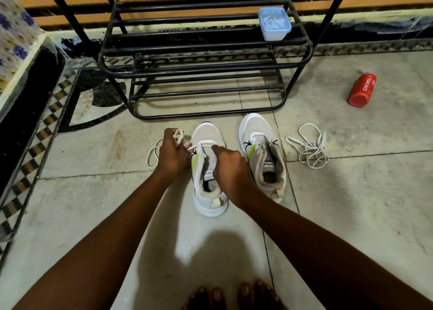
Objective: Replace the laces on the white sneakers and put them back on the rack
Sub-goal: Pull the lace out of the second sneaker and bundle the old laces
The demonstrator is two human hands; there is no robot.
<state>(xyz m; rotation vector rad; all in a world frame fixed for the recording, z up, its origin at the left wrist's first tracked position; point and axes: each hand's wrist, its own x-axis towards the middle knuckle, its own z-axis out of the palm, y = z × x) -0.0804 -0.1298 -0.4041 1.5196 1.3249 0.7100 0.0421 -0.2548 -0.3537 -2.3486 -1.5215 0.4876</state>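
Two white sneakers stand on the floor in front of a black metal rack [206, 47], toes toward it. The left sneaker [209, 202] has a white lace [153, 153] across its lowest eyelets. My left hand [172, 152] is closed on one end of that lace at the shoe's left side, and loops of it trail on the floor to the left. On the shoe's right eyelet row, my right hand [228, 165] pinches the lace. The right sneaker [262, 155] has no lace. A loose lace [309, 149] lies in a tangle to its right.
A pale blue plastic box [275, 24] sits on the rack's top shelf at the right. A red can [362, 90] lies on the tiled floor at the far right. A patterned ledge [16, 51] runs along the left. My toes [234, 295] show at the bottom.
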